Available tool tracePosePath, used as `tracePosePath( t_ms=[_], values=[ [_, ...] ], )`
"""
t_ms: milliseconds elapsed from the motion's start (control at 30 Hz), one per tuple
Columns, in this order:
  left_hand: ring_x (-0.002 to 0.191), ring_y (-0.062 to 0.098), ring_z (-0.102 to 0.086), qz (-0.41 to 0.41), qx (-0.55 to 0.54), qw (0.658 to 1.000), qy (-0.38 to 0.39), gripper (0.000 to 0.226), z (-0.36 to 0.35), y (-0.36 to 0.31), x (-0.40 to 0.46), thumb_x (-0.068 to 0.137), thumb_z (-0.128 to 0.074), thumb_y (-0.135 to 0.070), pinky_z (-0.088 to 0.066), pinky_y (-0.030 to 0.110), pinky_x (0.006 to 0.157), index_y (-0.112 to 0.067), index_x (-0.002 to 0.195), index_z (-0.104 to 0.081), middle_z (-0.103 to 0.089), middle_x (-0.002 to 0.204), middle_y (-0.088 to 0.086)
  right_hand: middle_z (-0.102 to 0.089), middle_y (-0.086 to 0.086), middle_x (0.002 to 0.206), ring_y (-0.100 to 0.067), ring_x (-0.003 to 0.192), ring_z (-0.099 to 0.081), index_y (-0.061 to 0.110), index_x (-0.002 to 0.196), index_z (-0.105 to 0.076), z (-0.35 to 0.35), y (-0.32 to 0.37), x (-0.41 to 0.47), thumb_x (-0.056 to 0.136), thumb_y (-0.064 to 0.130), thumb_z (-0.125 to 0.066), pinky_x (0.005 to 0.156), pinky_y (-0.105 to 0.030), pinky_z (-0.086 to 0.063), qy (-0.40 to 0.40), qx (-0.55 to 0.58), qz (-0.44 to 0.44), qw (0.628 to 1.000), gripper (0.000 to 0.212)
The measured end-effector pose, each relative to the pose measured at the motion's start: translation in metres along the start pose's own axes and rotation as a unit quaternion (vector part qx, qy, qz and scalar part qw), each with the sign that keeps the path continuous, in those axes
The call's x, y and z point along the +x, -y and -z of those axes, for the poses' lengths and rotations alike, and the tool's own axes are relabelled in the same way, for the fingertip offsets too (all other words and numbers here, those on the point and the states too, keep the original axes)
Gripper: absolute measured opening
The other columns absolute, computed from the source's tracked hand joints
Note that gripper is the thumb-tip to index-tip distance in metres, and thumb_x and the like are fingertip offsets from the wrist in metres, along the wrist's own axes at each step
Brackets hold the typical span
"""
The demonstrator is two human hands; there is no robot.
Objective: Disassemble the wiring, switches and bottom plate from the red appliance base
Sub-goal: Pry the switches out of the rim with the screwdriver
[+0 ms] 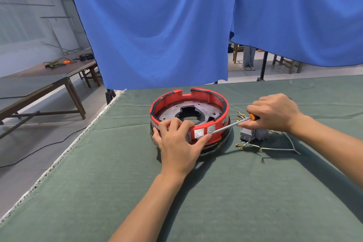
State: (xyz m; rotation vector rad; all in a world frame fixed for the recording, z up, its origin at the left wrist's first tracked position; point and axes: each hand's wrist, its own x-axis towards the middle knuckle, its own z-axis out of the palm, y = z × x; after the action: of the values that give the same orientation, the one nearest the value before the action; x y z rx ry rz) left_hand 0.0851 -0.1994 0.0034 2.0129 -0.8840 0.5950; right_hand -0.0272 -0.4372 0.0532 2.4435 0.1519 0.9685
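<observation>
The round red appliance base lies on the green cloth, open side up, with a grey metal bottom plate inside it. My left hand grips its near rim, fingers curled over the edge. My right hand holds a screwdriver by its orange and black handle. The shaft slants left and its tip meets the silver patches on the base's near outer wall. Grey switch blocks with loose wires and brass terminals lie on the cloth to the right of the base.
The green-covered table has its left edge near the base, with bare floor beyond. Blue curtains hang behind the table. A wooden bench with tools stands at far left. A person's legs show under the curtain.
</observation>
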Motion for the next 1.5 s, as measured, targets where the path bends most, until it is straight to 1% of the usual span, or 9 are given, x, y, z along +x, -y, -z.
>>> tracePosePath(
  t_ms=[200, 333, 400, 567, 700, 800, 1167, 1333, 1500],
  values=[
    [0.108, 0.015, -0.04, -0.024, -0.025, 0.999, 0.03, 0.049, 0.008, 0.004, 0.0, 0.067, -0.057, -0.069, -0.031, 0.06, 0.096, -0.031, 0.097, -0.068, -0.055, 0.096, -0.013, -0.044, 0.003, 0.038, -0.015, 0.032, -0.046, 0.018, 0.044, -0.044, 0.015, 0.011, -0.015, 0.081, 0.063, -0.041, 0.037, -0.018, -0.02, 0.059, 0.008, -0.063, 0.996, 0.058],
    [0.112, 0.012, -0.036, -0.035, -0.025, 0.998, 0.047, 0.054, 0.01, 0.003, 0.001, 0.067, -0.055, -0.07, -0.03, 0.059, 0.099, -0.035, 0.106, -0.067, -0.055, 0.103, -0.013, -0.043, 0.003, 0.035, -0.019, 0.029, -0.045, 0.021, 0.047, -0.032, 0.033, 0.03, -0.031, 0.079, 0.069, -0.043, 0.042, -0.014, -0.015, 0.094, 0.009, -0.131, 0.987, 0.059],
    [0.112, 0.013, -0.037, -0.038, -0.023, 0.998, 0.048, 0.054, 0.01, 0.004, 0.001, 0.067, -0.057, -0.068, -0.03, 0.059, 0.099, -0.033, 0.107, -0.067, -0.056, 0.103, -0.012, -0.041, 0.003, 0.034, -0.021, 0.028, -0.042, 0.02, 0.048, -0.028, 0.041, 0.037, -0.035, 0.082, 0.073, -0.045, 0.043, -0.014, -0.011, 0.11, 0.006, -0.145, 0.983, 0.064],
    [0.113, 0.013, -0.038, -0.034, -0.031, 0.998, 0.041, 0.051, 0.011, 0.006, 0.0, 0.066, -0.065, -0.062, -0.03, 0.06, 0.1, -0.032, 0.107, -0.067, -0.056, 0.102, -0.012, -0.038, 0.004, 0.033, -0.021, 0.032, -0.024, 0.02, 0.046, -0.026, 0.055, 0.049, -0.029, 0.077, 0.067, -0.041, 0.045, -0.014, -0.006, 0.146, 0.01, -0.16, 0.976, 0.058],
    [0.113, 0.012, -0.037, -0.039, -0.031, 0.998, 0.037, 0.052, 0.01, 0.005, 0.0, 0.065, -0.068, -0.06, -0.031, 0.06, 0.098, -0.03, 0.108, -0.067, -0.057, 0.103, -0.012, -0.04, 0.005, 0.047, -0.02, 0.048, -0.039, 0.018, 0.053, -0.029, 0.049, 0.056, -0.026, 0.07, 0.08, 0.004, 0.041, -0.026, -0.015, 0.204, -0.026, -0.165, 0.965, 0.072],
    [0.113, 0.013, -0.037, -0.045, -0.025, 0.998, 0.04, 0.054, 0.011, 0.007, -0.001, 0.065, -0.072, -0.059, -0.031, 0.061, 0.098, -0.029, 0.109, -0.066, -0.057, 0.104, -0.011, -0.037, 0.005, 0.047, -0.017, 0.05, -0.041, 0.018, 0.057, -0.033, 0.048, 0.06, -0.023, 0.065, 0.081, 0.014, 0.041, -0.026, -0.017, 0.223, -0.035, -0.164, 0.96, 0.08],
    [0.114, 0.014, -0.035, -0.046, -0.011, 0.998, 0.044, 0.057, 0.009, 0.007, -0.001, 0.063, -0.075, -0.062, -0.029, 0.06, 0.1, -0.03, 0.109, -0.066, -0.054, 0.105, -0.009, -0.033, 0.005, 0.043, -0.009, 0.038, -0.026, 0.018, 0.054, -0.035, 0.061, 0.055, -0.016, 0.067, 0.082, 0.008, 0.04, -0.026, -0.014, 0.249, -0.05, -0.164, 0.953, 0.078],
    [0.114, 0.014, -0.036, -0.039, -0.015, 0.998, 0.044, 0.056, 0.011, 0.006, 0.0, 0.063, -0.074, -0.062, -0.029, 0.06, 0.1, -0.031, 0.109, -0.067, -0.055, 0.104, -0.009, -0.038, 0.006, 0.044, -0.006, 0.038, -0.029, 0.02, 0.054, -0.037, 0.065, 0.053, -0.007, 0.064, 0.085, 0.007, 0.04, -0.026, -0.018, 0.265, -0.035, -0.172, 0.948, 0.079],
    [0.112, 0.013, -0.038, -0.036, -0.032, 0.998, 0.035, 0.056, 0.012, 0.004, 0.0, 0.062, -0.066, -0.066, -0.031, 0.06, 0.098, -0.031, 0.107, -0.069, -0.059, 0.103, -0.013, -0.044, 0.005, 0.047, -0.009, 0.04, -0.034, 0.019, 0.062, -0.051, 0.078, 0.055, 0.003, 0.062, 0.085, 0.009, 0.04, -0.026, -0.018, 0.278, -0.058, -0.156, 0.946, 0.089]
  ],
)
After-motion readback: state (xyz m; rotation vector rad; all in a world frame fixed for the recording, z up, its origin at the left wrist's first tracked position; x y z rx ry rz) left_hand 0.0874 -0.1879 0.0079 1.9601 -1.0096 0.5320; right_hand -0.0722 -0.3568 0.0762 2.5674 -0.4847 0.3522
